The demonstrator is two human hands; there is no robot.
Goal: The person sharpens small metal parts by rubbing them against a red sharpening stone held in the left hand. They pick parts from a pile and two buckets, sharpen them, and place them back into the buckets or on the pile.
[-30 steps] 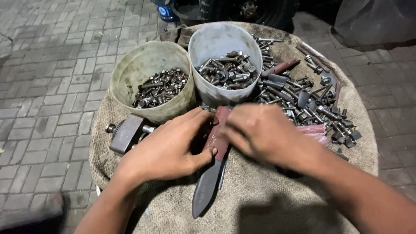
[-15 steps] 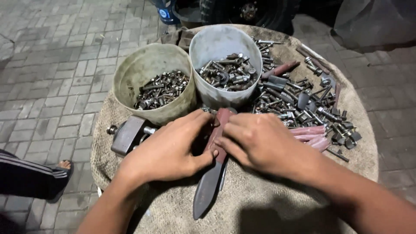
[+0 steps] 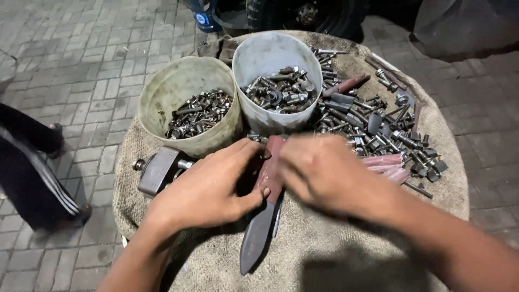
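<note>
My left hand (image 3: 208, 189) and my right hand (image 3: 324, 173) rest close together on a burlap-covered round table (image 3: 324, 254). Between them lies a long dark metal tool with a reddish handle (image 3: 258, 232), pointing toward me. Both hands touch its handle end; what the fingers hold beneath them is hidden. Just beyond the hands stand two plastic buckets: a yellowish one (image 3: 186, 103) and a white one (image 3: 273, 75), both holding bolts and nuts.
A loose pile of bolts, sockets and small tools (image 3: 378, 124) covers the table's right side. A heavy grey metal part (image 3: 159, 170) lies left of my left hand. Another person's dark trouser leg (image 3: 32, 173) is on the paved ground at left.
My hands have stayed on the tool's handle, shifting only slightly. A person's leg has come into view at the left.
</note>
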